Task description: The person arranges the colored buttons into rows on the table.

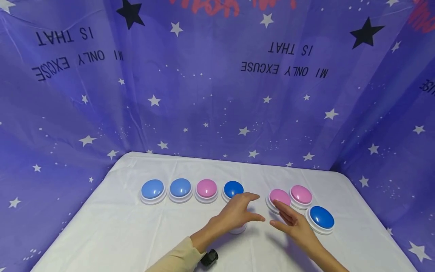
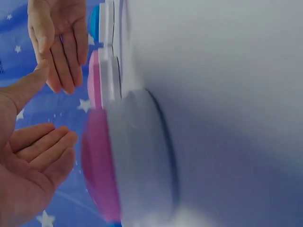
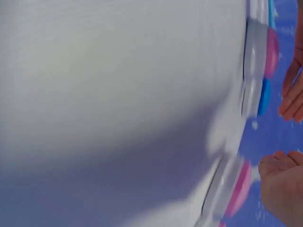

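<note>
My left hand (image 1: 238,211) and right hand (image 1: 297,228) face each other over the table, fingers and thumbs extended, nothing between them. Below the left hand sits a button whose white base (image 1: 238,229) peeks out; in the left wrist view this nearby button has a pink dome (image 2: 100,165). Just behind that hand is a dark blue button (image 1: 233,189), partly covered. The right hand's fingertips overlap a pink button (image 1: 279,197) in the head view. Beside this hand stand another pink button (image 1: 301,194) and a dark blue button (image 1: 321,217).
Left of the hands, two light blue buttons (image 1: 152,189) and a pink button (image 1: 206,188) continue the row. A white cloth (image 1: 112,226) covers the table. Purple star-printed curtains (image 1: 210,94) enclose its back and sides. A black strap piece (image 1: 209,258) shows by the left sleeve.
</note>
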Available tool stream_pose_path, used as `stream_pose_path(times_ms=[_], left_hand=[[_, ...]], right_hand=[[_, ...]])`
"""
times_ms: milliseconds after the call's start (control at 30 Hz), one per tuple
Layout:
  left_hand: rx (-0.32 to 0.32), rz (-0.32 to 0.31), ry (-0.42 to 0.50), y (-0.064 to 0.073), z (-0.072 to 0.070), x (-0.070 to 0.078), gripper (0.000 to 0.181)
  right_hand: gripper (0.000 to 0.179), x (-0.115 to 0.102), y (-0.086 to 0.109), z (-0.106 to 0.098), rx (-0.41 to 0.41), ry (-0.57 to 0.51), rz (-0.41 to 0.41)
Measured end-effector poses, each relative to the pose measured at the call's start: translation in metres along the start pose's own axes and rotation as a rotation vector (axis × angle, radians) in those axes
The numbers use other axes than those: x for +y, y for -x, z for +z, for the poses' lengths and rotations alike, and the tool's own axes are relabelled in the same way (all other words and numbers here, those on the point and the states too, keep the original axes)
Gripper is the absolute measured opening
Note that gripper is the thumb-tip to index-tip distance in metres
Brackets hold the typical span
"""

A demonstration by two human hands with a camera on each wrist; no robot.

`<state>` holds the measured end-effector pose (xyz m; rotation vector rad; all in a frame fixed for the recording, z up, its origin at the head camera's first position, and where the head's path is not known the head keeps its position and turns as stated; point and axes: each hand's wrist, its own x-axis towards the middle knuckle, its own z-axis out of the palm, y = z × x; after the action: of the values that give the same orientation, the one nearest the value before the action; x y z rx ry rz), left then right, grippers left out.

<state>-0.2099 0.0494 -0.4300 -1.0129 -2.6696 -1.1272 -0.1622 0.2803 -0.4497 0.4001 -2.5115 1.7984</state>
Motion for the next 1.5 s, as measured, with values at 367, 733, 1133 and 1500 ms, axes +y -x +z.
stream_pose_path(times_ms=[367, 733, 1133, 1500], left_hand=[[-0.066, 0.111, -0.047, -0.044, 0.046, 0.047, 0.065], [-0.145, 0.166, -0.106, -0.071, 0.09, 0.08, 0.064], [-0.107, 0.054, -0.18, -0.09, 0.124, 0.087, 0.052], [-0.096, -0.036, -0.239, -0.094, 0.137, 0.078, 0.047]], right_hand=[[0.068, -0.009, 0.049, -0.073, 0.173, 0.17, 0.188], [0.093, 0.014, 0.09, -0.119, 0.351, 0.234, 0.535], [0.094, 0.03, 0.078, -0.136, 0.263, 0.25, 0.606], [0.106, 0.051, 0.055, -0.141, 0.111, 0.266, 0.643]])
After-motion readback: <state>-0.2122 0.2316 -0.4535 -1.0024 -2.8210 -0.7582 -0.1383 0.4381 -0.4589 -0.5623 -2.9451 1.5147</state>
